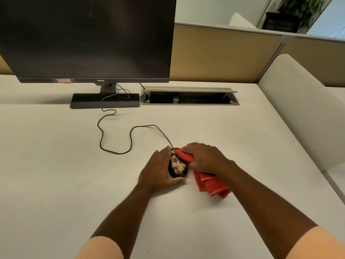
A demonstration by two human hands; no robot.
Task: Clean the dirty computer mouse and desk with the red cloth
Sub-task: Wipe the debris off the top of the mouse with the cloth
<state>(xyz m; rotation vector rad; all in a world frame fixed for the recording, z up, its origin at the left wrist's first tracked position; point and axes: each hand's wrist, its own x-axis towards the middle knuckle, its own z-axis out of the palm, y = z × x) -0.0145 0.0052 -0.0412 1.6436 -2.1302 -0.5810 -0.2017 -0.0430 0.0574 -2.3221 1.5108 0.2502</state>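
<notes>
While the left hand [158, 169] cups the dirty mouse [177, 166] | right hand [205, 158] grip closed on red cloth [211, 184], pressing mouse's far right | surface [56, 165] white

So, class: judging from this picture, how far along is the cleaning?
Barely begun. The left hand steadies the mouse, still speckled with orange grime. The right hand presses the red cloth against its front. Left: most of the mouse, then the desk.
</notes>
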